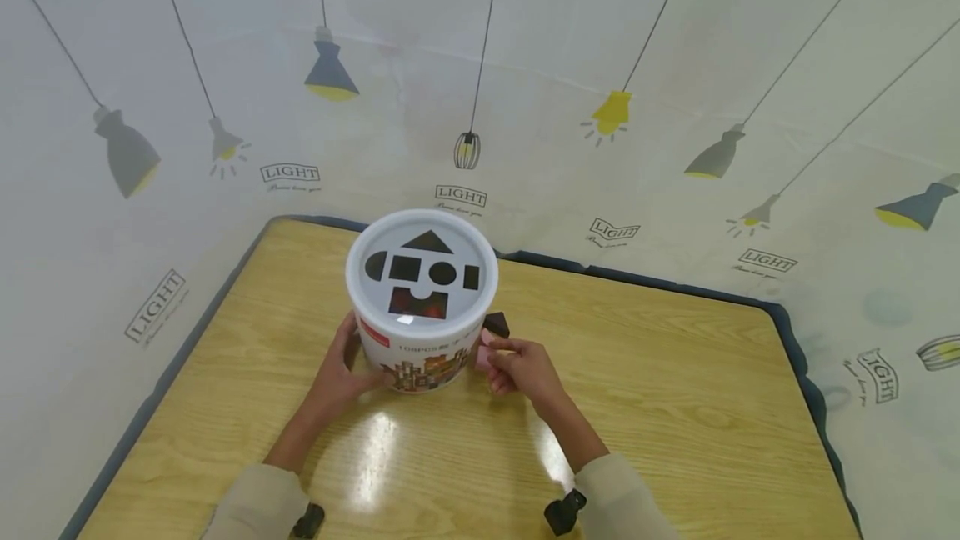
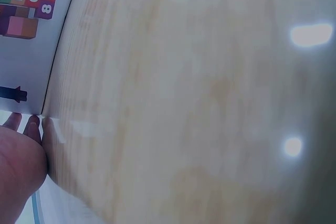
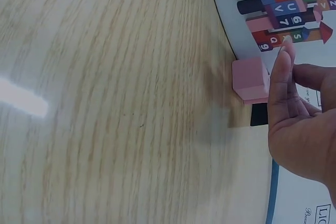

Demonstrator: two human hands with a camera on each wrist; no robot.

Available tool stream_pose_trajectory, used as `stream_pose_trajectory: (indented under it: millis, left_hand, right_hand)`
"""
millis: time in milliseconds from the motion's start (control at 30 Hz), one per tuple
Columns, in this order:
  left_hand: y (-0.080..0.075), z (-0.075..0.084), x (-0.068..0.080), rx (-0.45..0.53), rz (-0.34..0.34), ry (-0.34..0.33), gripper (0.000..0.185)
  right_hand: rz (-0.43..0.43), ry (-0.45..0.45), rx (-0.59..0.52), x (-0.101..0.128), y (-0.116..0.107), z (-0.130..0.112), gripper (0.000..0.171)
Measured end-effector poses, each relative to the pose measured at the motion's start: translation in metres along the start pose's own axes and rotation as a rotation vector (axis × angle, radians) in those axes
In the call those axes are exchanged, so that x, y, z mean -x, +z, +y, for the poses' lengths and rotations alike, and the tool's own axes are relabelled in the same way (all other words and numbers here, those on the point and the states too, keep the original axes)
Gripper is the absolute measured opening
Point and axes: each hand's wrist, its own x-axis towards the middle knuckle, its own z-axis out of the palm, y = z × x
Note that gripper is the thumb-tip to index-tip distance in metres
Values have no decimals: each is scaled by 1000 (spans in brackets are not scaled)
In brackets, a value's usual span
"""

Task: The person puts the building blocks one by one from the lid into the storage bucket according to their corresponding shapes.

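With left grip (image 1: 337, 377) round "108PCS" tub (image 1: 408, 340), right grip (image 1: 522, 367) by pink block (image 3: 249, 80), hold unclear, before "LIGHT" wall (image 1: 547, 140).

Lamp-printed wall (image 1: 540, 32), wooden table (image 1: 660, 398)

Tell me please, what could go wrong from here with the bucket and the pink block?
The right hand is close beside the pink block, so it might knock it away. The bucket stands right beside this block; if the left hand, touching the bucket's opposite side, pushes, the bucket could shove the block.
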Motion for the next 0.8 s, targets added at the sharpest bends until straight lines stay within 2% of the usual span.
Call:
stream_pose_trajectory:
  millis: [100,167,800]
  left_hand:
    - [0,-15,-4,-1,6,8,114]
    - [0,-18,-4,-9,9,10,114]
    - [1,-16,-3,-5,6,13,113]
  right_hand:
    - [-1,5,-7,-1,-1,3,32]
    - [-1,8,-8,-2,-1,4,32]
    - [-4,18,35,-1,1,5,36]
